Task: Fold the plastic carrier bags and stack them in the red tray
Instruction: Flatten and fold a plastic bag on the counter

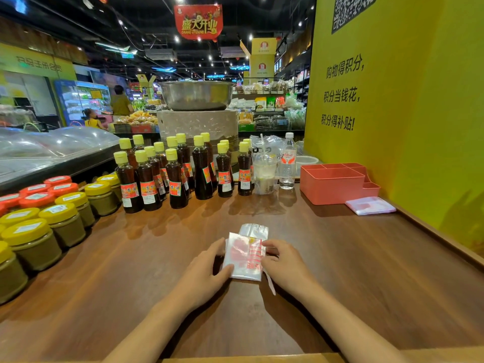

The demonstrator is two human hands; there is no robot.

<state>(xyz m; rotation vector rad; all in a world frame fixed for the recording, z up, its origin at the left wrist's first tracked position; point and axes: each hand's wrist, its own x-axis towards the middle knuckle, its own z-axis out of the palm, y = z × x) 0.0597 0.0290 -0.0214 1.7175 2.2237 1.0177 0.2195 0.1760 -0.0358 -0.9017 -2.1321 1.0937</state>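
The left hand (207,268) lies flat, fingers straight, pressing the carrier bag (245,255) onto the bench (131,284), likely to keep the fold from springing back. The right hand (281,260) pinches the bag's right edge. Farther right, the red tray (332,189) waits, a folded bag (370,205) beside it.

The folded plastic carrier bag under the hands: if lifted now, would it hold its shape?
Probably not. The folded carrier bag looks like thin translucent film, so it is likely floppy and very light. A loose layer pokes out beyond its far edge, suggesting the folds may spring open once the left hand and right hand let go. It may also slide easily on the glossy table.
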